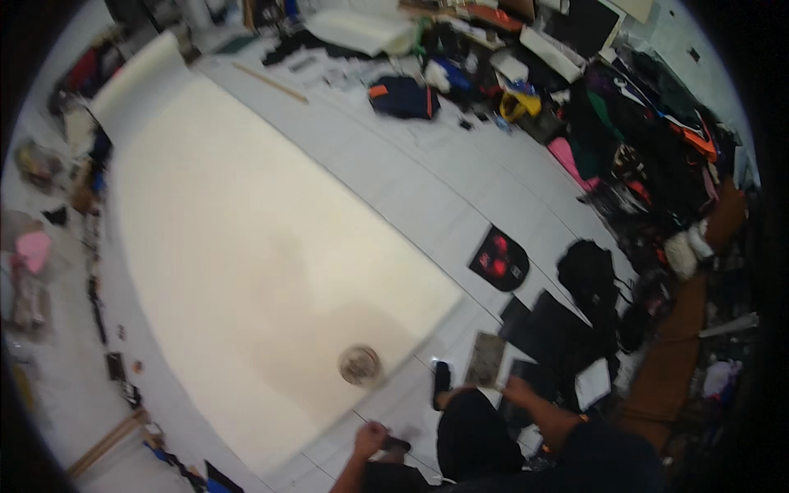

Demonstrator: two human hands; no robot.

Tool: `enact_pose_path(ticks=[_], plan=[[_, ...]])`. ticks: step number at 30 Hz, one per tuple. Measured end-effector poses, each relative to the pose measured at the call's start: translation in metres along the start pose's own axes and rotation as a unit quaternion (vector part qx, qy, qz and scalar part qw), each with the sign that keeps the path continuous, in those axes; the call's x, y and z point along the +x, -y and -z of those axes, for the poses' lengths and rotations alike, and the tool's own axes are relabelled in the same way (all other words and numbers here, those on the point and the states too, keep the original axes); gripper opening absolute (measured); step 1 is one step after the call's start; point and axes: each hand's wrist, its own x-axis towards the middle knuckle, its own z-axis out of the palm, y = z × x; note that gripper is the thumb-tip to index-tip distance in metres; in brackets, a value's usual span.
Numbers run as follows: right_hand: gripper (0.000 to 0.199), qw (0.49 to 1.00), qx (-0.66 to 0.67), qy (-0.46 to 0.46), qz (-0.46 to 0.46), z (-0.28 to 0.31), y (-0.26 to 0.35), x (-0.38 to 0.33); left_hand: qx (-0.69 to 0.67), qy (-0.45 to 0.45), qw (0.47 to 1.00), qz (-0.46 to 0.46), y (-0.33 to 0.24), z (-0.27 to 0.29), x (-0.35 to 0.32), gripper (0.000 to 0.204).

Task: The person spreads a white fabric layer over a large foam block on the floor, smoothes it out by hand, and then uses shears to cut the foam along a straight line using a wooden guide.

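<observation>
We see the left hand (370, 438) low in the view, its fingers curled around a small dark object (395, 444) just off the near edge of the long cream sheet (246, 246) spread over the white floor (427, 189). The right hand (503, 383) rests on a grey patterned card (486, 358) beside the black fabric pieces (551, 324), though we cannot tell how far its fingers are spread. A round roll of tape (360, 365) lies on the sheet's near corner.

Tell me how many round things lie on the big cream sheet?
1: a small round object lies near the sheet's near edge, beyond the left hand. Blur could hide smaller ones.
</observation>
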Motion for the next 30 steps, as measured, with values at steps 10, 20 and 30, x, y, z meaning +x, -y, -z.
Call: enact_pose_path(ticks=[10, 20, 30], plan=[[0.024, 0.984, 0.051, -0.051, 0.165, 0.156, -0.195, -0.009, 0.154, -0.228, 0.946, 0.170, -0.049, 0.135, -0.042, 0.036], [0.026, 0.926, 0.355, -0.119, 0.054, 0.393, 0.079, 0.203, 0.032, -0.014, 0.992, 0.117, -0.311, 0.073, 0.014, 0.044], [0.034, 0.975, 0.133, -0.068, 0.164, 0.500, 0.268, 0.383, 0.148, -0.046, 0.968, 0.197, -0.377, 0.129, 0.197, 0.065]])
